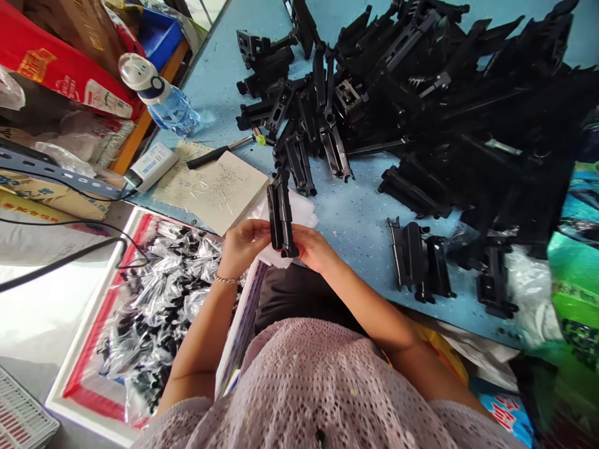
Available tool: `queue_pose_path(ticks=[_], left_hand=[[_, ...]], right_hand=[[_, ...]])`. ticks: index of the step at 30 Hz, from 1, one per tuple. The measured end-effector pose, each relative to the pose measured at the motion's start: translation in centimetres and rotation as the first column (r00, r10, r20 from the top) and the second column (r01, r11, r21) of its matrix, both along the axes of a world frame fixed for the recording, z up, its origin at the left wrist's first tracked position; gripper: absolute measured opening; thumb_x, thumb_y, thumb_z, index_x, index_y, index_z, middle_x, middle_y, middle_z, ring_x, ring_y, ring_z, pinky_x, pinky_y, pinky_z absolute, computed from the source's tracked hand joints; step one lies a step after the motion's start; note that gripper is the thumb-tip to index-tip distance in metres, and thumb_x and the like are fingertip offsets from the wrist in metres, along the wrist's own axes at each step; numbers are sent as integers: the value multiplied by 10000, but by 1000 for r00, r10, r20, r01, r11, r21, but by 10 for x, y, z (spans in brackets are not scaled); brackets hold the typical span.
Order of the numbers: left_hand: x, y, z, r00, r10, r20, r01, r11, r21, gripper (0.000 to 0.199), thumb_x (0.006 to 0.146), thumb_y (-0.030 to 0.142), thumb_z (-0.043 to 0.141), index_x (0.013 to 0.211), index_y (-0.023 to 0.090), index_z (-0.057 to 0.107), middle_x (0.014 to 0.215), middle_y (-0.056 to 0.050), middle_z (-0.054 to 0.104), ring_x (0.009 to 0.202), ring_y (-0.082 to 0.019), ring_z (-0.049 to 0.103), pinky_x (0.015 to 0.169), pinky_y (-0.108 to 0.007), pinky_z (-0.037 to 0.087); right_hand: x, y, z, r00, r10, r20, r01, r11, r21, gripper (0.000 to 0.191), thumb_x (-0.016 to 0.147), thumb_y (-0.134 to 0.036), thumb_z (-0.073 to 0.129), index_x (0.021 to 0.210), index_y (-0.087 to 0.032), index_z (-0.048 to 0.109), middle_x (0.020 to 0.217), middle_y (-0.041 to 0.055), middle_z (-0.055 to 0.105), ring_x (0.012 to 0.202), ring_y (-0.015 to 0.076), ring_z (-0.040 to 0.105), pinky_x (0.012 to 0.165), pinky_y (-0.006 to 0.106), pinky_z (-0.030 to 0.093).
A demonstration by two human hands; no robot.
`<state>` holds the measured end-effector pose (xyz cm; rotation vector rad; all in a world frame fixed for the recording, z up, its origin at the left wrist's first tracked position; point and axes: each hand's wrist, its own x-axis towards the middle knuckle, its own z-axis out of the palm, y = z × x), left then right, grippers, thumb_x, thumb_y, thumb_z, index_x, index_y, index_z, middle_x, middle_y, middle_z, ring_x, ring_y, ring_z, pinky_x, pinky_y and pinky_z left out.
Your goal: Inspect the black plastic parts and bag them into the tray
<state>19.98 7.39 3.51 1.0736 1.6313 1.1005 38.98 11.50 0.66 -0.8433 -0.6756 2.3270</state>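
A black hinged part (281, 218) stands roughly upright between my two hands at the table's front edge. My left hand (243, 245) grips its lower left side with bent fingers, and my right hand (314, 247) grips its lower right side. Beneath and behind it lies thin white plastic wrap (302, 212). Left of the part is a cardboard sheet (206, 202) scattered with tiny pins, a screwdriver (210, 157) resting across its top edge. Similar black parts (294, 156) lie just beyond my hands.
The blue table (346, 212) carries a large heap of black parts (421, 81) at the back right. A water bottle (161, 96) and a white box (152, 167) stand at the left. Below left, a white-rimmed crate (77, 349) holds bagged black parts.
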Motion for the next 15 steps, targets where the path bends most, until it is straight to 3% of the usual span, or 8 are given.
queue_pose_path(ticks=[4, 7, 10, 12, 15], left_hand=[[-12, -7, 7, 989, 146, -14, -145, 988, 45, 223, 757, 337, 825, 883, 161, 773, 775, -47, 740, 666, -147, 661, 633, -278, 558], [-16, -9, 13, 967, -12, -256, 53, 987, 151, 114, 835, 209, 682, 892, 187, 779, 919, -65, 764, 831, -182, 719, 781, -320, 600], [-9, -7, 16, 804, -152, -575, 279, 950, 138, 368, 856, 79, 506, 1029, 206, 804, 1117, -89, 764, 1050, -223, 719, 964, -382, 580], [-3, -5, 17, 754, -132, -644, 288, 947, 142, 471, 849, 56, 491, 1201, 207, 767, 1244, -102, 731, 998, -206, 717, 936, -371, 590], [4, -1, 18, 785, -129, -606, 279, 947, 160, 543, 851, 69, 526, 1352, 212, 680, 1367, -116, 662, 724, -109, 644, 776, -308, 606]], right_hand=[[3, 7, -9, 998, 40, 40, -40, 999, -2, 394, 696, -527, 860, 869, -199, 727, 773, 36, 740, 688, 167, 678, 620, 270, 560], [19, 4, -15, 997, 47, 59, -49, 999, 21, 389, 699, -529, 855, 848, -193, 729, 741, 30, 733, 706, 188, 698, 632, 291, 564], [34, -1, -18, 993, 70, 93, -73, 997, 31, 354, 705, -507, 861, 804, -191, 738, 708, 22, 718, 670, 186, 683, 593, 286, 537], [44, -6, -16, 988, 54, 142, -62, 997, 53, 350, 693, -491, 875, 785, -181, 741, 690, 16, 704, 602, 156, 634, 531, 257, 488], [64, -17, -7, 983, 6, 182, -24, 995, 98, 364, 715, -507, 862, 848, -184, 759, 748, 18, 720, 608, 144, 634, 539, 251, 490]])
